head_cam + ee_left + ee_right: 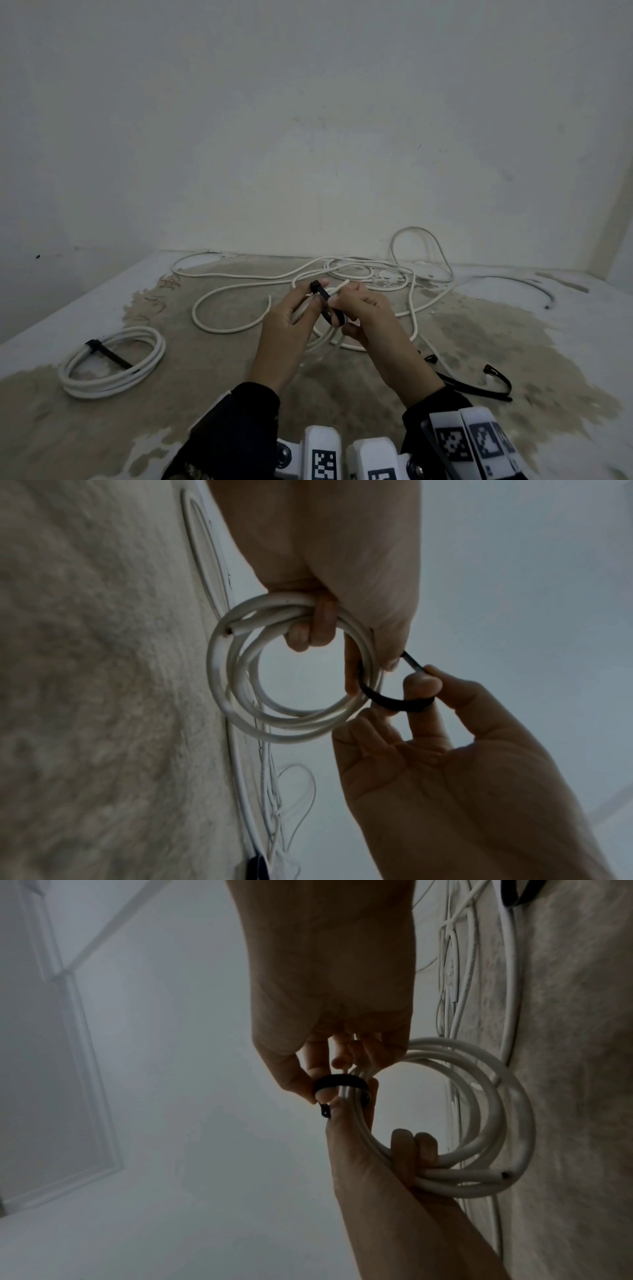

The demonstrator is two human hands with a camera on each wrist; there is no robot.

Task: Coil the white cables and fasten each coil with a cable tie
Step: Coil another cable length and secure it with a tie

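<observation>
My left hand (301,308) grips a small coil of white cable (236,696) above the floor, its fingers (318,626) curled round the strands. A black cable tie (394,703) loops around one side of that coil. My right hand (346,303) pinches the tie's strap (342,1083) between thumb and fingers, right beside the left thumb. The tie's head (315,285) sticks up by the left fingertips. The loop is still loose around the strands. A second white coil (113,363) lies on the floor at the left, bound with a black tie (111,354).
Loose white cables (342,274) sprawl tangled over the stained floor (212,394) behind my hands, reaching the wall. Spare black cable ties (479,385) lie on the floor at the right. A thin dark wire (520,282) curves at the far right.
</observation>
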